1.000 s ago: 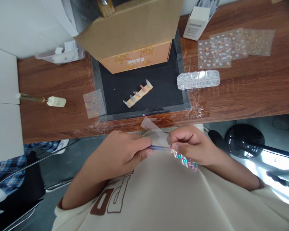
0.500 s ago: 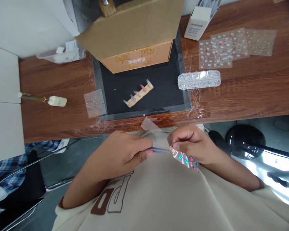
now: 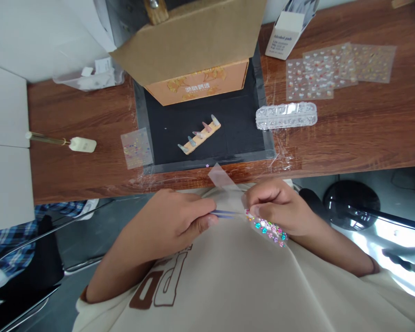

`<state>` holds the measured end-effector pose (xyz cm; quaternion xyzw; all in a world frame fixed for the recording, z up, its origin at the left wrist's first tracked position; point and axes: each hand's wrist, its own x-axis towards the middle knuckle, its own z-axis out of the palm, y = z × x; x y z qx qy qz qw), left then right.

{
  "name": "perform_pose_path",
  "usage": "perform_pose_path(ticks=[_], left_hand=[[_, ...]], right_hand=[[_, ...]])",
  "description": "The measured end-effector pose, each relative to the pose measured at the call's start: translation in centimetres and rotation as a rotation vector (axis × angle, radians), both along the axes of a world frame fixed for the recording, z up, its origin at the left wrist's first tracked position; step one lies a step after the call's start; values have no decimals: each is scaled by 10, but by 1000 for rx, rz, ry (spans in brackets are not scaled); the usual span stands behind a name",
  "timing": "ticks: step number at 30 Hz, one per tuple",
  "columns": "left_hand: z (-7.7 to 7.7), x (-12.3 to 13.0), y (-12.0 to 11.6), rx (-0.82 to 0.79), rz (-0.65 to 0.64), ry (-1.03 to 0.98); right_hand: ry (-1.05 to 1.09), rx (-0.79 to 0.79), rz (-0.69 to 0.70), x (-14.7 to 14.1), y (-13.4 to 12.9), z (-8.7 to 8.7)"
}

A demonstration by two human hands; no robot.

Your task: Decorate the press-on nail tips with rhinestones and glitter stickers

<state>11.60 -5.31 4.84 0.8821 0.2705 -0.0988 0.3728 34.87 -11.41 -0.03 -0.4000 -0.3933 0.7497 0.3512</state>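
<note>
My left hand pinches a pair of blue tweezers, whose tips point right at the edge of a gem sticker strip. Between the thumb and curled fingers of my right hand is that gem sticker sheet, set with pink, teal and other coloured gems. Its clear, bare end reaches up and left toward the table edge. One small pink flower gem lies at the front of the black mat. On the mat rests a wooden strip bearing several pointed false nails in pale blue and pink.
An orange cardboard box with a raised flap stands on the black mat. To the right are a clear compartment case, sticker sheets and an alcohol pad box. Leftward lie another sticker sheet and a white bottle.
The sticker sheet's clear end has shifted slightly right and up, and its gem part has turned a little. My right hand has edged right; the tweezers stay by the sheet's edge.
</note>
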Motion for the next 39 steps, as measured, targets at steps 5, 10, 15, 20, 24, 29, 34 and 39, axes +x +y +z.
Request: perform_pose_path(ticks=[5, 10, 15, 20, 24, 29, 34, 39], left_hand=[[1, 1, -2, -6, 7, -10], [0, 3, -1, -30, 9, -43], [-6, 4, 0, -47, 2, -61], [-11, 5, -1, -67, -14, -121], [-15, 6, -1, -89, -26, -180], [-20, 6, -2, -120, -28, -203], [-19, 6, -2, -100, -30, -187], [-19, 7, -3, -102, -37, -180]], right_hand=[[-19, 53, 4, -1, 0, 0], [-37, 43, 24, -2, 0, 2], [-58, 8, 25, -2, 0, 4], [3, -38, 27, -1, -1, 2], [59, -57, 36, -3, -2, -1], [107, -55, 53, -3, -3, -5], [69, -31, 76, -1, -4, -6], [50, -31, 99, 0, -4, -6]])
